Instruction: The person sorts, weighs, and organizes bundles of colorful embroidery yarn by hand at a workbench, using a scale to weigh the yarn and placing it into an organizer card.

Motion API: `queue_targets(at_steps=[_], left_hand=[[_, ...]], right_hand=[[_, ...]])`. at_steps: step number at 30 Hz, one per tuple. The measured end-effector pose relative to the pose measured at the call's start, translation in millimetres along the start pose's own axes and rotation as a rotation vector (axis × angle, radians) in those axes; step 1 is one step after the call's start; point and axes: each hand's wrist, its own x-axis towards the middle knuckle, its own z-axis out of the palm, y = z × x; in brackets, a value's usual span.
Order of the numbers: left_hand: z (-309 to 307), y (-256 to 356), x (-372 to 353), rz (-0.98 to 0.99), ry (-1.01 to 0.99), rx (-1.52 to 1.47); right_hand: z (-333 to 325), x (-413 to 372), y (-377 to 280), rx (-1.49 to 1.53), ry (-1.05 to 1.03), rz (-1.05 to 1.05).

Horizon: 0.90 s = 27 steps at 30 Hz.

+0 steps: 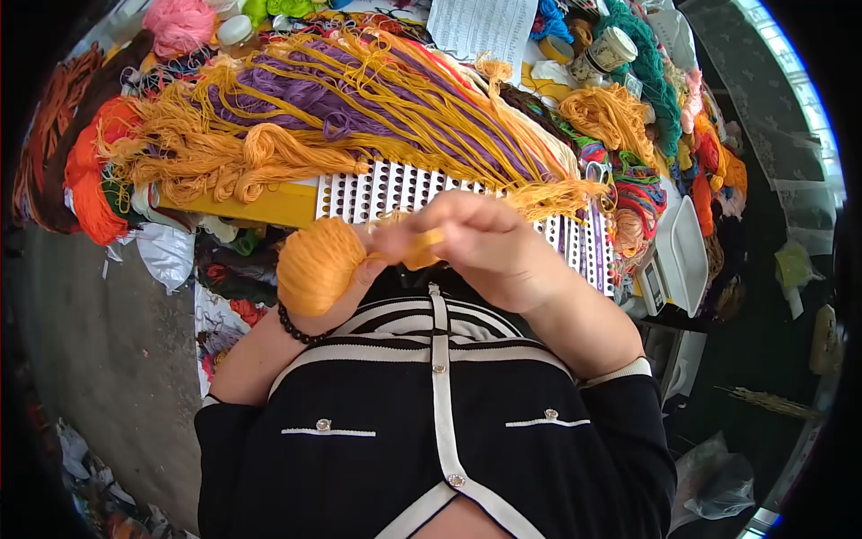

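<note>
Yarn ball (316,267), just one, has the left hand's (352,295) fingers clamped on it; right hand (498,256) blurs, finger grip unclear. Beyond: one yarn-heaped table (289,203); leftward, grey floor (117,350).

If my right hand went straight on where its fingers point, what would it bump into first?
Probably the left hand or the orange yarn ball it holds. The right hand points that way, but blur and unclear depth hide which comes first.
</note>
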Motion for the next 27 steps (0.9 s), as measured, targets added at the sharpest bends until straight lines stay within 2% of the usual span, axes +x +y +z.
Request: queue_targets(at_steps=[1, 3, 4, 5, 6, 7, 8, 9, 11, 12, 13, 14, 15, 16, 18, 24, 25, 27], left_hand=[[2.5, -4.6, -3.1, -0.002, 0.001, 0.001], [4.9, -22.0, -10.7, -0.309, -0.14, -0.314], [-4.0, -23.7, -10.9, -0.381, -0.131, -0.407], [-14.5, -27.1, -12.3, -0.455, -0.121, -0.501], [-23.4, -36.1, -17.2, -0.455, -0.008, -0.584], [-34.4, -36.2, -14.1, -0.494, 0.153, -0.648], [-45.0, -39.9, -11.2, -0.466, 0.237, -0.771], [-52.7, -39.4, -3.5, -0.471, 0.236, -0.772], [-63.0, -40.2, 14.0, -0.619, 0.194, -0.637], [-58.2, -41.6, 23.0, -0.663, 0.097, -0.649], [-49.3, -49.1, 31.6, -0.66, 0.094, -0.65], [-36.3, -61.4, 38.0, -0.734, -0.009, -0.734], [-24.9, -69.7, 42.2, -0.808, -0.114, -0.816], [-15.8, -71.9, 46.5, -0.808, -0.112, -0.813], [-0.2, -72.9, 53.8, -1.012, -0.122, -0.752], [24.4, -88.4, 58.3, -0.965, -0.031, -0.888], [28.3, -91.1, 59.1, -0.924, -0.008, -0.954], [34.0, -93.2, 62.3, -0.965, 0.052, -0.894]], right_hand=[[-3.7, -5.8, -8.2, 0.424, 0.006, 0.084], [-23.2, -19.7, -37.3, 0.351, 0.18, 0.047], [-44.8, -29.1, -60.3, -0.031, 0.308, -0.005], [-73.2, -36.8, -74.8, -0.298, 0.548, -0.114], [-84.8, -40.5, -101.6, -0.508, 0.902, -0.06], [-115.6, -51.1, -115.2, -0.892, 1.022, -0.147], [-147.4, -59.1, -120.7, -1.312, 1.13, -0.329], [-145.9, -52.7, -115.0, -1.311, 1.13, -0.323], [-124.8, -29.4, -91.5, -1.565, 0.996, -0.232], [-122.2, -17.3, -60.9, -1.37, 0.755, -0.181], [-106.8, 1.8, -34.3, -1.56, 0.436, -0.297], [-75.9, 17.8, -11.0, -1.026, 0.472, 0.233], [-65.7, 33.9, 8.0, -0.874, 0.343, 0.394], [-64.1, 45.8, 33.0, -0.963, 0.306, 0.344], [-68.4, 61.4, 70.9, -1.047, 0.268, 0.296], [-77.8, 81.4, 89.0, -0.928, 0.274, 0.486], [-78.5, 82.9, 89.3, -0.839, 0.333, 0.54], [-78.6, 85.7, 87.0, -0.747, 0.391, 0.596]])
